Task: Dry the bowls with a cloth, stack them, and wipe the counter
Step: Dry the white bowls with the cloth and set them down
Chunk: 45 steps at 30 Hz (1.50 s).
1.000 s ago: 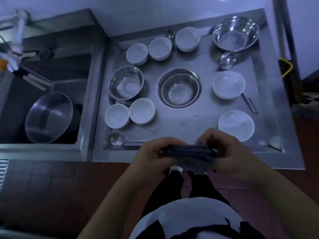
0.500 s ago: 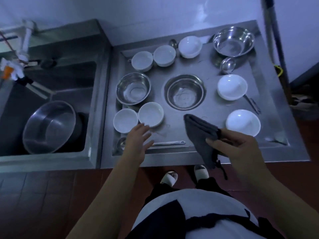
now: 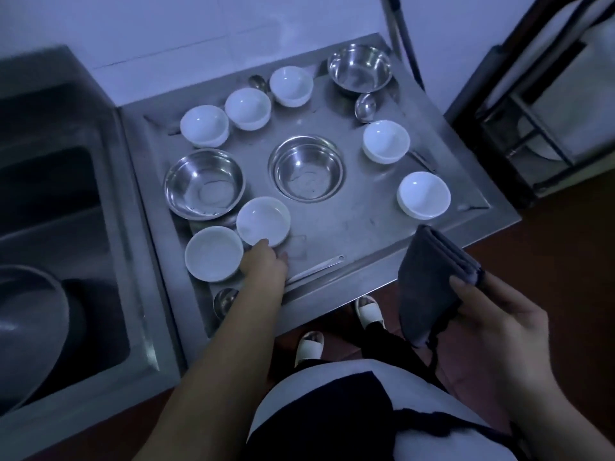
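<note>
Several white bowls and three steel bowls stand on the steel counter point(image 3: 359, 227). My left hand point(image 3: 264, 266) reaches over the counter's front edge, and its fingertips touch the near rim of a white bowl point(image 3: 263, 219). Another white bowl point(image 3: 213, 252) sits just left of that hand. My right hand point(image 3: 492, 324) grips a folded dark grey cloth point(image 3: 429, 281) in front of the counter's near right corner, thumb on top. The closest steel bowls are the left one point(image 3: 204, 183) and the middle one point(image 3: 307, 171).
A ladle point(image 3: 299, 271) lies along the front edge, its scoop partly hidden by my left arm. A sink point(image 3: 50, 211) with a large steel basin point(image 3: 26, 327) is on the left. A dark metal rack point(image 3: 549, 121) stands to the right, and a pole point(image 3: 402, 34) leans at the back.
My hands have parted from folding the cloth together. The left hand moved forward to the white bowl's rim; the right hand keeps the cloth and has drawn back to the right. The view shifted.
</note>
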{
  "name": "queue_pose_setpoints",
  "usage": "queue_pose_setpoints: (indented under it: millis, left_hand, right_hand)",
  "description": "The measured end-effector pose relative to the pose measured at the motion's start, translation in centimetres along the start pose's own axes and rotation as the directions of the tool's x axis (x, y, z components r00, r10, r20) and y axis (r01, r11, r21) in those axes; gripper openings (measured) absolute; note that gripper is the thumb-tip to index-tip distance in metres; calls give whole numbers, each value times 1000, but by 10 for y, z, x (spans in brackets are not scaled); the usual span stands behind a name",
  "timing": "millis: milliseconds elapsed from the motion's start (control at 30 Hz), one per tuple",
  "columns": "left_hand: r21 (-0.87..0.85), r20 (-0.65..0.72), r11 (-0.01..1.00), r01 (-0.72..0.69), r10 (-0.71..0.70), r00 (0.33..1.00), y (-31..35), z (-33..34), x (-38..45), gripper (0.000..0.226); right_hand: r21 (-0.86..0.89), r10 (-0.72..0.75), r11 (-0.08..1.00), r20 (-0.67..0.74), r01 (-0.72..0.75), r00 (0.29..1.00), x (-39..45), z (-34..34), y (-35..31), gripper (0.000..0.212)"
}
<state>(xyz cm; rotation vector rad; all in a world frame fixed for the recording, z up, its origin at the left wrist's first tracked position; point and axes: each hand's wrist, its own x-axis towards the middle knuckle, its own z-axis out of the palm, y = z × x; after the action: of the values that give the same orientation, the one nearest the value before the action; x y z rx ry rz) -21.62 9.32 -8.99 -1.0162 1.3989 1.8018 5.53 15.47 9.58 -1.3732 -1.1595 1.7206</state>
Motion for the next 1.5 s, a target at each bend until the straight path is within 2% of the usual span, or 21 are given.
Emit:
queue_pose_setpoints:
  millis: [67, 133, 233, 300, 333, 367, 433, 467, 533, 600, 700, 833, 1067, 1200, 1367, 1433, 1500]
  left_hand:
    - [-12, -44, 1000, 0, -1, 999, 1, 3, -2, 46]
    - [189, 6, 979, -73, 73, 997, 4, 0, -3, 39]
    - [319, 146, 941, -115, 71, 987, 2, -8, 9, 36]
    - [415, 134, 895, -164, 118, 984, 4, -7, 21, 26]
    - [502, 154, 836, -221, 166, 974, -1, -9, 24, 33]
    - [523, 130, 838, -154, 100, 987, -2, -10, 17, 39]
    - [408, 167, 909, -90, 23, 986, 0, -14, 6, 38]
    - [258, 207, 964, -60, 6, 978, 4, -11, 1, 29]
    - [150, 213, 988, -20, -12, 977, 13, -7, -13, 9]
    - [18, 184, 1000, -12, 9, 983, 15, -1, -19, 32]
    - [116, 282, 980, -163, 124, 951, 27, 1, -36, 43]
    - [122, 395, 946, -301, 232, 889, 52, -1, -48, 52]
    - [72, 548, 878, -474, 362, 754, 100, -10, -81, 40]
    - [68, 635, 864, -498, 348, 690, 118, -6, -99, 35]
    - [75, 672, 818, -570, 381, 635, 123, 5, -115, 36]
    - [80, 674, 821, -565, 373, 637, 120, 11, -115, 42]
    - [83, 659, 854, -514, 340, 671, 114, 19, -113, 47]
  right_hand:
    - [25, -17, 1000, -51, 18, 999, -13, 1, 8, 24]
    - [30, -37, 999, -94, 40, 995, -24, 6, 10, 24]
    - [105, -53, 992, -129, 66, 990, -36, 12, 9, 24]
    - [126, -63, 989, -159, 83, 985, -41, 15, 9, 23]
    - [131, -67, 987, -175, 91, 982, -43, 16, 10, 22]
    - [136, -69, 986, -184, 95, 980, -44, 18, 10, 21]
    - [153, -63, 984, -202, 95, 977, -46, 19, 10, 21]
    - [159, -53, 983, -206, 87, 977, -46, 20, 11, 21]
    - [191, -27, 979, -204, 67, 978, -45, 21, 15, 24]
    - [254, 2, 966, -162, 40, 987, -42, 24, 19, 26]
    - [251, 1, 968, -134, 33, 991, -37, 32, 21, 26]
    - [190, -23, 981, -88, 40, 996, -27, 49, 12, 21]
    - [88, 28, 996, 2, -28, 1000, 3, 78, 4, 17]
    - [13, -36, 999, 90, 35, 995, 25, 84, -1, 19]
    - [-1, -57, 998, 178, 58, 982, 52, 87, -11, 19]
    - [-8, -64, 998, 204, 67, 977, 65, 88, -19, 18]
    - [-4, -66, 998, 244, 69, 968, 78, 89, -33, 17]
